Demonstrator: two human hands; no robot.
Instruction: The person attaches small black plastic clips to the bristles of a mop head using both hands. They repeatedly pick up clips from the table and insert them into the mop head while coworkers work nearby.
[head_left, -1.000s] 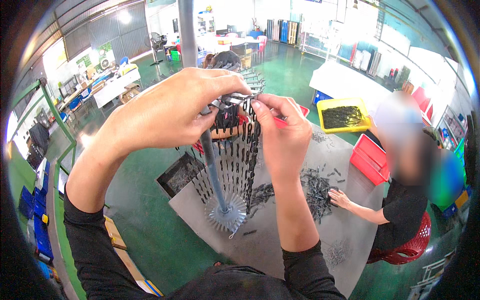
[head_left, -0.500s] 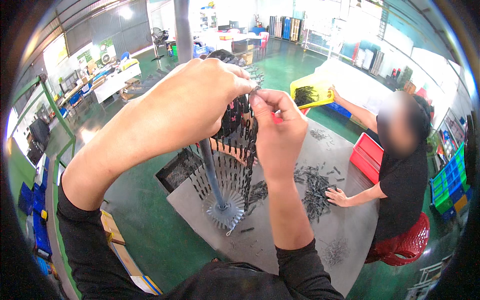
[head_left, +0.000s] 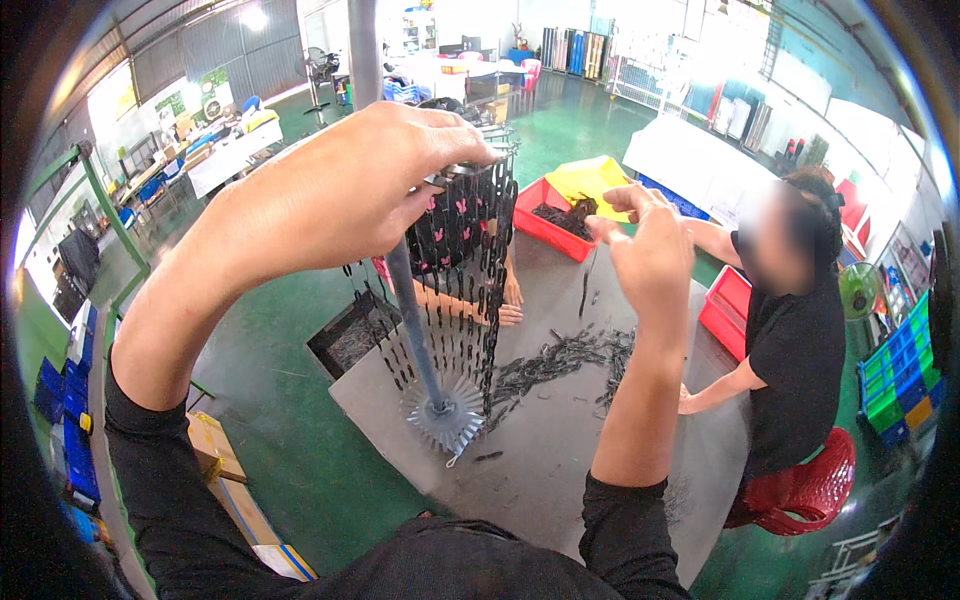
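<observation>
A grey metal rack [head_left: 420, 330] rises on an upright pole, with strings of small black parts [head_left: 492, 260] hanging around it. My left hand [head_left: 400, 165] is closed over its top ring, fingers above and thumb below; the exact grip is partly hidden. My right hand [head_left: 645, 240] is raised over the table at the right of the rack, its thumb and forefinger apart. Below those fingertips a thin dark strand [head_left: 584, 290] shows; I cannot tell whether it touches the hand. The slotted disc [head_left: 443, 425] forms the rack's lower end.
Loose black parts [head_left: 550, 365] lie on the grey table [head_left: 540, 490]. A co-worker [head_left: 795, 330] at the right stands by a red stool [head_left: 810, 485]. A yellow tray [head_left: 590, 178] tilts over a red bin [head_left: 553, 228]. Behind the rack another person's hand [head_left: 510, 315] rests on the table.
My right hand has left the rack's top and moved right, its fingers parting. My left hand stays at the top. The yellow tray has moved left over the red bin.
</observation>
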